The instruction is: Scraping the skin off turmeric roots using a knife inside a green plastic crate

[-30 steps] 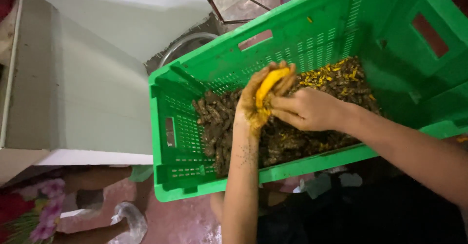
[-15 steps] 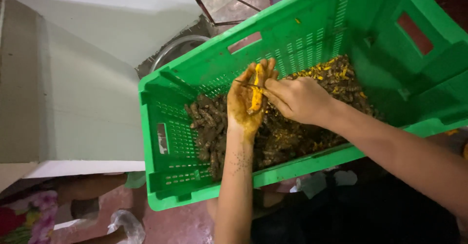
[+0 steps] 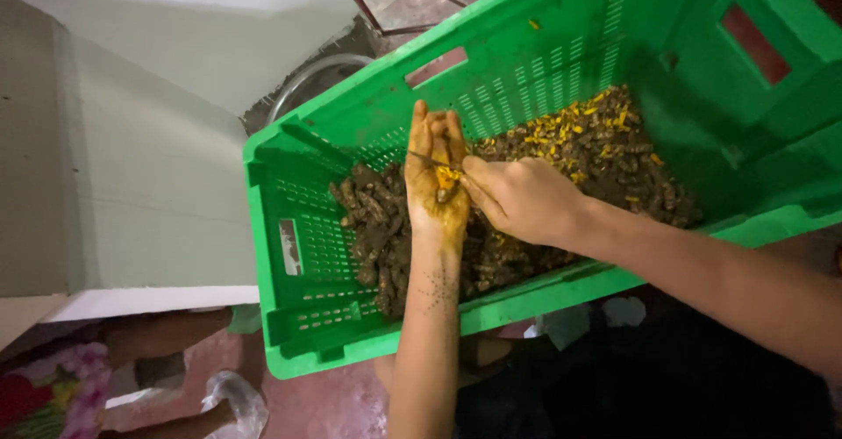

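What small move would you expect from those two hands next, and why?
Probably another short scrape. The left hand, palm open and stained yellow, cradles a small root piece, part brown and part bright yellow. The right hand presses a thin blade against it, over the green crate of brown roots and yellow peelings.

Green crate [image 3: 289, 316], brown roots [image 3: 377, 228], yellow peelings [image 3: 561, 136]

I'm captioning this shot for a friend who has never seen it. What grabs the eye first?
A bright green crate fills the frame, holding brown roots with yellow peelings toward its far right. Over the middle, a yellow-stained left hand cradles a small yellow piece while the right hand works a thin blade against it.
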